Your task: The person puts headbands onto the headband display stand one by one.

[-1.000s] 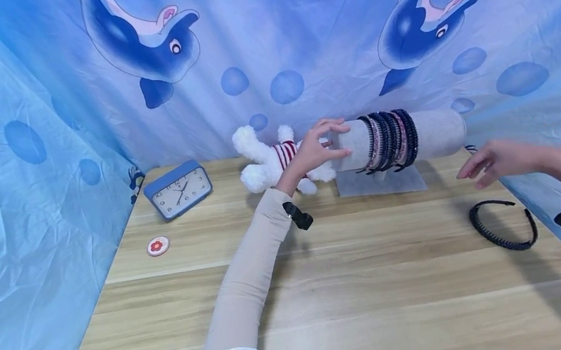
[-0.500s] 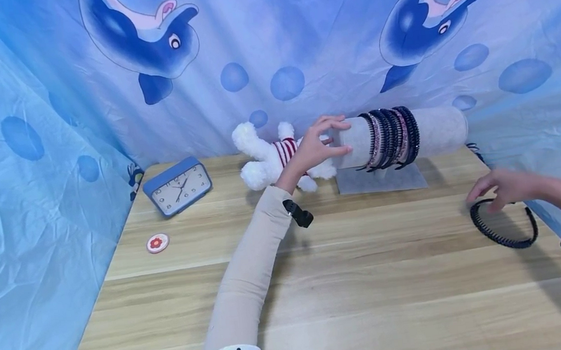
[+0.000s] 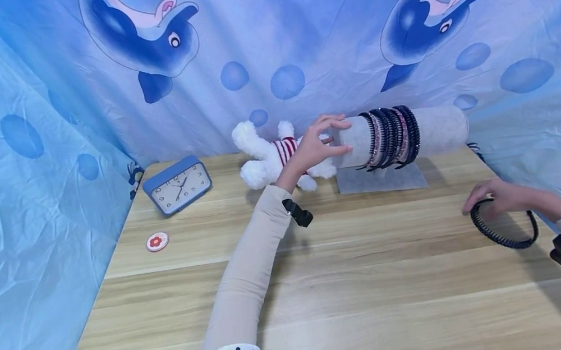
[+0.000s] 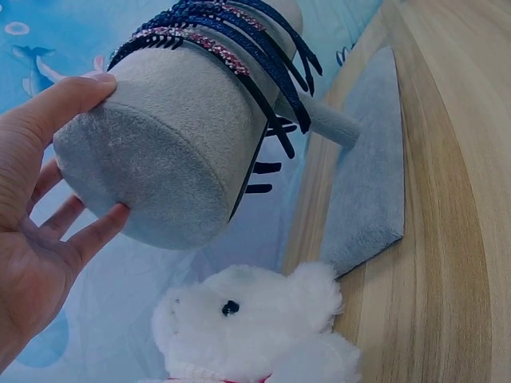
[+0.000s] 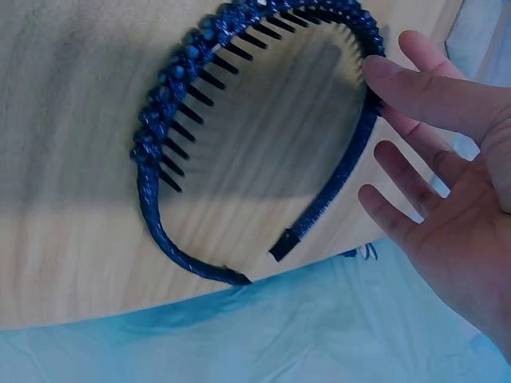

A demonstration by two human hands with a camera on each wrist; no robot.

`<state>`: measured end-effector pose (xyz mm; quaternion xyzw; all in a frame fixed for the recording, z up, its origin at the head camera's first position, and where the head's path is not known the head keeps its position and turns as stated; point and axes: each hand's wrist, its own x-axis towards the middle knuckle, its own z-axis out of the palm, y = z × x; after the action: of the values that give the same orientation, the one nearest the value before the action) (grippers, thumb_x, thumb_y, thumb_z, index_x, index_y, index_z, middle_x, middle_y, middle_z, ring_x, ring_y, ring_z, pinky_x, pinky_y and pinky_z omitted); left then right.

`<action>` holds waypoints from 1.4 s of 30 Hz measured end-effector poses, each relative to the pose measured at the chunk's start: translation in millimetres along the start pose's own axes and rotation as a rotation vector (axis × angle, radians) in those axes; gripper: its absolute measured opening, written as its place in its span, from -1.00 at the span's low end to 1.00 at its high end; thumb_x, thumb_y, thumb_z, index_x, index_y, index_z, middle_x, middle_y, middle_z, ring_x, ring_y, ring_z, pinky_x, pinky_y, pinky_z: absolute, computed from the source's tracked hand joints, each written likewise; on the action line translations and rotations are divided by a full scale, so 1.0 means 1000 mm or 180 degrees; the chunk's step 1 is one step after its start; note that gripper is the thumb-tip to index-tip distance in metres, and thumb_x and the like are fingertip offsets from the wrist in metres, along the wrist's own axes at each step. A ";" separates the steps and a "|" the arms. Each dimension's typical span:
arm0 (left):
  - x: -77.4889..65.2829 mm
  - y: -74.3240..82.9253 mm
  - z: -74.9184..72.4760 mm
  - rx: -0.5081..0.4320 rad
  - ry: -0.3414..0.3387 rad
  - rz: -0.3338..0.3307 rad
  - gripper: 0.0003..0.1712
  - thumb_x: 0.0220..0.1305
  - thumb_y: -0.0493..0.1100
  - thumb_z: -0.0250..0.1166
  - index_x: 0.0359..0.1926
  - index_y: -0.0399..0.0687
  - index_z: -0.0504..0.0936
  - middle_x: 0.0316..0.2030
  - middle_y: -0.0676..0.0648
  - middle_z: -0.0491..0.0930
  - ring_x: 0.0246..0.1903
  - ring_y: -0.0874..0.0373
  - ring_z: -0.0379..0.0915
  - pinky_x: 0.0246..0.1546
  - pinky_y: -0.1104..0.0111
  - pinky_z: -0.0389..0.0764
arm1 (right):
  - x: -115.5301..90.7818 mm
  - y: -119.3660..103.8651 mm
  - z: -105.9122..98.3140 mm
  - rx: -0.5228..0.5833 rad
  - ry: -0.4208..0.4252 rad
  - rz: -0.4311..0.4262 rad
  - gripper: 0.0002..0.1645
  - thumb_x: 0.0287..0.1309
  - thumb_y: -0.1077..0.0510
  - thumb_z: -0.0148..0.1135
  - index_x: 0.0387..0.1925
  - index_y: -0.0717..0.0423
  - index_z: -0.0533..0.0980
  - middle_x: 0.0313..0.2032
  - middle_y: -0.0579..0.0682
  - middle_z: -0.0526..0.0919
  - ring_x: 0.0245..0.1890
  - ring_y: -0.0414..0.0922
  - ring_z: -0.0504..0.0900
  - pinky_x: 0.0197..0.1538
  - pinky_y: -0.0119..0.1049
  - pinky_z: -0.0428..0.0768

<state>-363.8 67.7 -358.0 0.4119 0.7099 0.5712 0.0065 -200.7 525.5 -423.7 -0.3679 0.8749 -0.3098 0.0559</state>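
Observation:
My left hand holds the near end of a grey, fabric-covered headband stand, thumb on its upper edge and fingertips against the round end face. Several dark and pinkish toothed headbands are on the stand's horizontal cylinder. On the table's right side, my right hand is at a dark blue beaded headband with inner teeth. In the right wrist view, thumb and fingers lie either side of its band in a pinch, while the lower fingers are spread away from it.
A white plush toy in a red-striped top lies beside the stand. On the left of the wooden table are a blue clock and a round flower badge. A blue dolphin-print curtain encloses the back and sides.
My right hand has moved down from above the table onto the loose headband, its thumb and fingers coming to the band. My left hand stays on the stand's end.

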 end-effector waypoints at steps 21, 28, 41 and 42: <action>0.001 0.000 0.001 -0.0060 0.0029 -0.0051 -0.45 0.17 -0.28 0.52 0.21 -0.16 0.64 0.41 -0.05 0.39 0.43 0.11 0.25 0.37 0.04 0.50 | 0.033 -0.016 -0.007 -0.0583 0.0248 0.1289 -0.76 -0.15 0.45 0.54 -0.38 0.18 0.74 -0.31 -0.06 0.79 -0.22 -0.52 0.57 -0.22 -0.47 0.61; 0.001 -0.002 0.001 -0.0171 0.0012 -0.0009 -0.44 0.16 -0.31 0.51 0.21 -0.20 0.63 0.43 -0.16 0.35 0.45 -0.01 0.23 0.38 -0.07 0.46 | 0.044 -0.024 -0.028 -0.0794 0.0177 0.1556 -0.78 -0.07 0.35 0.57 -0.29 0.21 0.74 -0.26 0.07 0.82 -0.24 -0.53 0.61 -0.20 -0.43 0.68; -0.002 0.000 0.000 -0.0041 0.0028 0.0016 -0.46 0.18 -0.24 0.52 0.20 -0.12 0.65 0.39 -0.06 0.40 0.42 0.07 0.27 0.35 -0.04 0.51 | 0.050 -0.044 -0.060 -0.0552 0.0058 0.2004 -0.77 0.05 0.40 0.47 -0.21 0.35 0.64 -0.29 0.09 0.77 -0.34 -0.46 0.63 -0.30 -0.41 0.66; -0.002 0.001 0.000 -0.0044 0.0027 0.0019 -0.46 0.18 -0.24 0.52 0.20 -0.13 0.65 0.39 -0.06 0.40 0.42 0.07 0.27 0.35 -0.04 0.51 | 0.049 -0.046 -0.062 -0.0567 0.0045 0.2012 -0.75 0.05 0.40 0.47 -0.19 0.35 0.64 -0.28 0.09 0.77 -0.34 -0.45 0.62 -0.30 -0.41 0.66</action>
<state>-362.5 66.5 -358.3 0.4115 0.7048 0.5779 0.0046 -228.8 498.6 -340.5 -0.0795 0.9699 -0.2019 0.1108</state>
